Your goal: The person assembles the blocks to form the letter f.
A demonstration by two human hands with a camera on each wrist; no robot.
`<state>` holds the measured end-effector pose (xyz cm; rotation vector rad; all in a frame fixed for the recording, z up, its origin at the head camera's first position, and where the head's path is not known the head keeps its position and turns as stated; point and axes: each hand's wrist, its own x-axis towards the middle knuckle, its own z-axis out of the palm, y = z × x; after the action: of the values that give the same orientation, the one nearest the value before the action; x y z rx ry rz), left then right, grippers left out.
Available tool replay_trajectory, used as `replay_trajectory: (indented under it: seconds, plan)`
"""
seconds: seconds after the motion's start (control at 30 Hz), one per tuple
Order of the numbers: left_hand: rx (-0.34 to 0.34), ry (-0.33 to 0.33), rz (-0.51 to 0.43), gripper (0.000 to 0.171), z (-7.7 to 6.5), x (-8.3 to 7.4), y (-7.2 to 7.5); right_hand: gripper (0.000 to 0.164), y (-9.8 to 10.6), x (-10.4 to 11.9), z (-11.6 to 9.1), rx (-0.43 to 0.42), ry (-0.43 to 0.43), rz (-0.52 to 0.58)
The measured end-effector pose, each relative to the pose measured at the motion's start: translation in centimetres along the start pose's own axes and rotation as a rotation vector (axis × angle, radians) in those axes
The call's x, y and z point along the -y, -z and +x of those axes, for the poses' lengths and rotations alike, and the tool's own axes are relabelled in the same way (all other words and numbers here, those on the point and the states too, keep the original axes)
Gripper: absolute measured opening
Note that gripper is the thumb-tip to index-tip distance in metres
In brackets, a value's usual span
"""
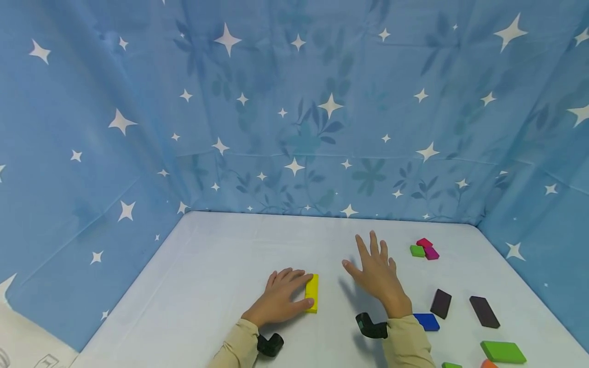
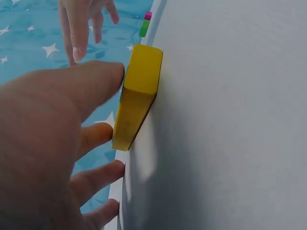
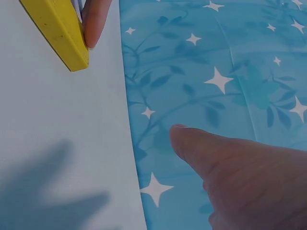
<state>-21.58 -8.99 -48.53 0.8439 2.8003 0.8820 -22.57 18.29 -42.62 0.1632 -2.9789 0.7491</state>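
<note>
A yellow rectangular block (image 1: 312, 291) lies lengthwise on the white table, in front of the person. Beside it on the left is the left hand (image 1: 281, 297), its thumb tip at the block's near end and its index fingertip at the far end. In the left wrist view, both tips meet the upper side of the block (image 2: 142, 72), while the other fingertips reach down beside it. To the right, the right hand (image 1: 378, 278) hovers over the table with fingers spread and nothing in it, casting a shadow below.
At the back right, a green piece (image 1: 417, 251), a red piece (image 1: 424, 243) and a magenta piece (image 1: 431, 253) lie together. Nearer are a blue block (image 1: 427, 322), two dark blocks (image 1: 441, 303), a large green block (image 1: 503, 352) and an orange piece (image 1: 489, 364). Blue star-patterned curtains (image 1: 294, 128) surround the table.
</note>
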Motion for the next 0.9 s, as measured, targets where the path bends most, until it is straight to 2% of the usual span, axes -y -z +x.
replay_trajectory:
  seconds: [0.3, 0.57, 0.77, 0.9]
  plan:
    - [0.014, 0.002, 0.022, 0.064, -0.1, 0.1, 0.1, 0.082, 0.7, 0.3, -0.1, 0.013, 0.018, -0.019]
    - [0.020, -0.009, 0.029, 0.063, -0.3, 0.4, 0.0, 0.075, 0.7, 0.2, -0.2, -0.051, 0.076, -0.044]
    - [0.017, -0.051, 0.020, 0.055, -0.4, 0.4, 0.4, 0.070, 1.3, 0.5, -0.3, -0.097, 0.074, -0.029]
    - [0.015, -0.052, 0.024, 0.053, -0.5, 0.2, 0.6, 0.067, 1.7, 0.7, -0.3, -0.135, 0.074, 0.003]
